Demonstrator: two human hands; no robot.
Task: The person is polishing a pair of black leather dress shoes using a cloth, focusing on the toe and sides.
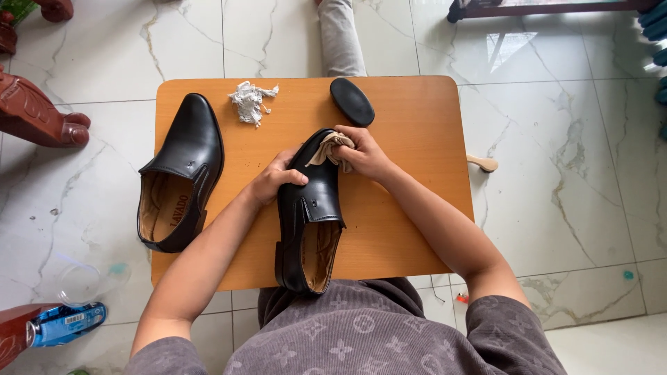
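White marble floor lies under a small orange tabletop (417, 208). At frame centre, the right hand (365, 154) pinches a tan cloth (332, 148) onto a black shoe (313, 208); the left hand (274, 182) clamps its side, steadying it. Another shoe (180, 173) waits left.

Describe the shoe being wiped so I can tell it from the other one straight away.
On the small orange wooden table lie two black slip-on shoes. The shoe being wiped is the one at the table's middle, its heel over the near edge. The left hand steadies its side while the right hand presses a beige cloth on its toe; the other shoe, near the left edge, is untouched.
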